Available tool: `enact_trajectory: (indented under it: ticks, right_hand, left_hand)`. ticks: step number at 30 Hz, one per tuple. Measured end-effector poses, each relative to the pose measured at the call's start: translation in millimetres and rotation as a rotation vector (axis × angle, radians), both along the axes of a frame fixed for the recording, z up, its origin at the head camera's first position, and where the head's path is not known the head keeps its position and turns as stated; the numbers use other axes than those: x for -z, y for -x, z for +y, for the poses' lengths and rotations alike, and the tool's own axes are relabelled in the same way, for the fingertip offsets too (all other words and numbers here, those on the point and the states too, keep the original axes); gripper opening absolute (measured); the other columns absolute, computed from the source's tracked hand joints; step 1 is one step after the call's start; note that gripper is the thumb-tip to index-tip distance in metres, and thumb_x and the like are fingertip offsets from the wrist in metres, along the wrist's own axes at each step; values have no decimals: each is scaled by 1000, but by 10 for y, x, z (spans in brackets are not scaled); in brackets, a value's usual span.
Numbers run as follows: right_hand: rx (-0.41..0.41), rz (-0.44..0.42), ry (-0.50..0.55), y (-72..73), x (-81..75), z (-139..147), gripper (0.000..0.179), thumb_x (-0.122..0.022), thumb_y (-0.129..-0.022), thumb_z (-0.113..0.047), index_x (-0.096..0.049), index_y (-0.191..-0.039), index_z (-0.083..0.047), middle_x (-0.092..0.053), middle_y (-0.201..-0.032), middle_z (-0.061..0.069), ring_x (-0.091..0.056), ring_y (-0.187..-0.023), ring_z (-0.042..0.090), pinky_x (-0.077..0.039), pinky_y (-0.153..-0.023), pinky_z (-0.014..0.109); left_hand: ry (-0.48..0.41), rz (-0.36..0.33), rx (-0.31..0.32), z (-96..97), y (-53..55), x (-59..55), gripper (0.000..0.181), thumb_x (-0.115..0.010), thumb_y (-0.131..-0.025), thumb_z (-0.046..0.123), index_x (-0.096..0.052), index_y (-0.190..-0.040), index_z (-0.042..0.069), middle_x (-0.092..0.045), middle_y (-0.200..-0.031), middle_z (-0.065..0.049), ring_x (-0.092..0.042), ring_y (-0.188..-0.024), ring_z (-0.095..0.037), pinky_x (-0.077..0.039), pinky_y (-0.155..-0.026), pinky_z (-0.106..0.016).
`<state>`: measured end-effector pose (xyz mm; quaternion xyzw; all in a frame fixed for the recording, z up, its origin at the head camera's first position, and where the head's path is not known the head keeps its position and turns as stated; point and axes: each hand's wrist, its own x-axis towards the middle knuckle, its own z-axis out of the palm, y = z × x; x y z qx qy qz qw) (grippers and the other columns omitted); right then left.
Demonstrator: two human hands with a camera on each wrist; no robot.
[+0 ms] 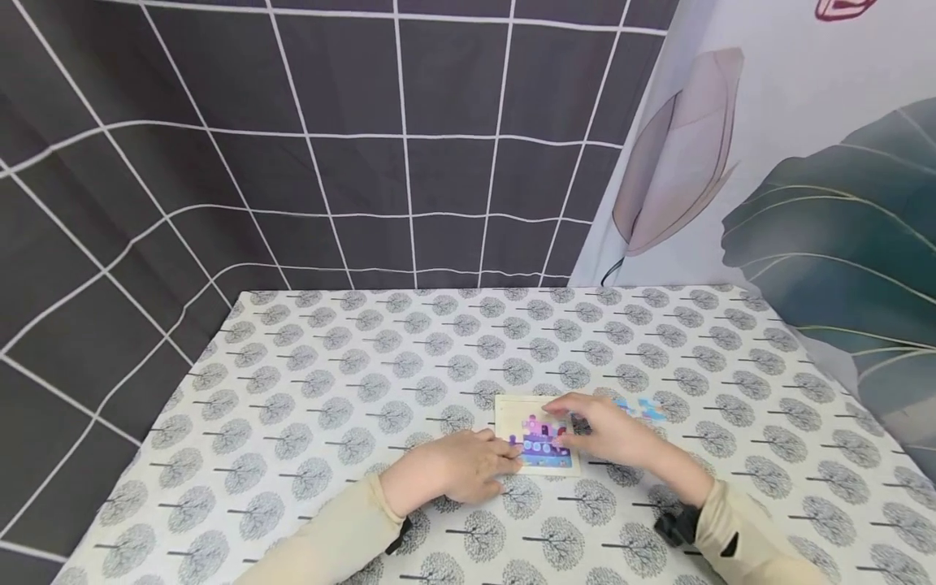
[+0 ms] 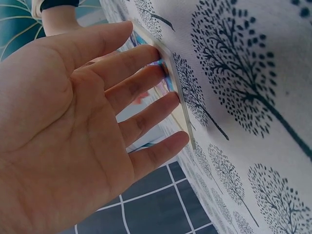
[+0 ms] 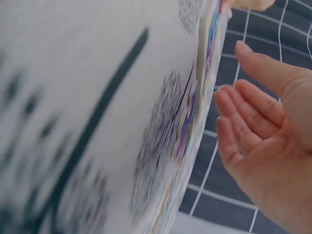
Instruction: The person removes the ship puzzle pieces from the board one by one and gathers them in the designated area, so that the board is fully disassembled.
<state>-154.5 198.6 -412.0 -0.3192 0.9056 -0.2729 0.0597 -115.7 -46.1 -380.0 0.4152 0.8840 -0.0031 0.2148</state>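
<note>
A small jigsaw puzzle board (image 1: 509, 413) with a pale frame lies on the table, partly filled with purple, pink and blue joined pieces (image 1: 547, 460). My left hand (image 1: 471, 467) touches the board's left side with spread, nearly straight fingers; the left wrist view shows the fingertips along the board edge (image 2: 186, 122). Over the board's right side hovers my right hand (image 1: 603, 429), thumb and fingers apart. In the right wrist view, nothing shows between the fingers of this right hand (image 3: 263, 124). Part of the board is hidden under both hands.
Loose light-blue puzzle pieces (image 1: 649, 409) lie right of the board, beyond the right hand. More loose pieces (image 3: 184, 127) show edge-on beside the board in the right wrist view. A tree-print cloth (image 1: 351, 406) covers the table; a dark grid curtain (image 1: 351, 179) hangs behind.
</note>
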Motion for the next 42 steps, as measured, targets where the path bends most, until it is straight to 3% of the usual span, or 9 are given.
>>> enact_trajectory:
  ticks: [6,13,16,21,28,32,35,38,42]
  right_hand:
    - [-25,-38,-22,17,-2,-126,44,-71,-79,-15,-59,-120,-3,-64,-115,9,-64,-96,19,-54,-84,34]
    - [-37,-28,-98,61,11,-281,46,-76,-74,-16,-61,-115,-4,-65,-110,7,-64,-92,18,-54,-83,34]
    - [-16,-69,-115,104,-41,-361,46,-77,-70,-10,-62,-112,-2,-66,-105,8,-62,-81,14,-54,-75,30]
    - [18,-155,-166,195,-132,-449,50,-80,-62,-7,-62,-108,1,-67,-99,8,-62,-85,18,-53,-82,35]
    - [63,-208,-194,252,-130,-471,52,-84,-55,-8,-65,-103,-4,-65,-94,1,-60,-90,19,-50,-88,40]
    - [89,-228,-190,250,-132,-474,51,-84,-55,-4,-65,-102,-5,-64,-90,-1,-58,-86,16,-51,-86,38]
    - [96,-236,-191,246,-126,-471,51,-84,-55,-4,-65,-102,-5,-63,-89,-2,-57,-85,14,-51,-85,37]
    - [99,-245,-188,248,-121,-473,51,-85,-54,-6,-65,-102,-4,-63,-88,-2,-57,-84,14,-51,-85,36]
    - [95,-248,-185,257,-130,-468,49,-85,-55,-7,-67,-100,-5,-65,-90,0,-57,-83,14,-52,-82,36]
  left_hand:
    - [5,14,16,10,18,-15,45,-46,-96,33,-43,-140,25,-35,-147,10,-36,-132,-12,-30,-111,-30]
    - [15,32,28,42,16,-29,42,-46,-96,33,-49,-136,23,-40,-145,8,-40,-129,-13,-34,-108,-30]
    - [15,59,37,66,36,-27,40,-46,-96,34,-52,-134,21,-43,-142,7,-41,-129,-15,-35,-108,-30]
    - [9,87,78,107,81,-31,38,-47,-96,33,-55,-129,18,-47,-139,5,-46,-125,-13,-36,-107,-27]
    - [-46,13,54,172,94,-54,42,-51,-94,28,-47,-135,16,-40,-144,8,-45,-124,-8,-37,-105,-23]
    - [-77,-19,45,201,126,-67,31,-54,-93,27,-50,-121,17,-50,-124,10,-53,-105,-4,-45,-93,-18]
    - [-84,-37,42,207,133,-62,17,-55,-92,27,-50,-105,18,-51,-108,10,-50,-91,-3,-46,-84,-15]
    - [-74,-48,34,197,123,-49,14,-55,-92,28,-50,-100,18,-53,-108,11,-48,-88,-2,-45,-83,-15]
    - [-60,-52,17,183,109,-33,17,-56,-92,30,-54,-104,19,-56,-114,12,-48,-93,-2,-44,-88,-17]
